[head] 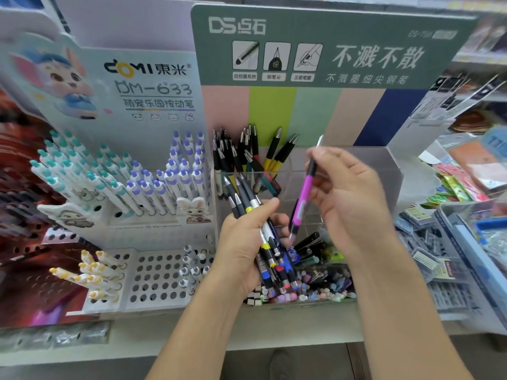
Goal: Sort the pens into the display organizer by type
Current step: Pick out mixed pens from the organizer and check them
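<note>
The left hand [248,239] is curled round a fanned bundle of dark-barrelled click pens with yellow, blue and white bands [263,237], tips down over the clear acrylic display organizer [356,165]; the right hand [348,193] pinches a single magenta-and-black plastic pen [303,198] between thumb and fingertips, held steeply above the organizer's middle compartments. The bundle looks loosely splayed, so a shift of the thumb could let pens slide out into the mixed heap of small pens and caps [315,283] along the organizer's front edge, undoing the sorting; the magenta pen, gripped near its top, could swing and land among the black-and-yellow pens [258,157] standing at the back left corner, the wrong type as far as I can judge. The green header card [329,45] reads "DS 点石" and "不溅不散", with "不溅墨细尖钢笔" beneath. The neighbouring white rabbit-printed display stand [131,86], holding teal- and purple-capped white pens [123,176], reads "DOMI 東米" and "DM-633"
</note>
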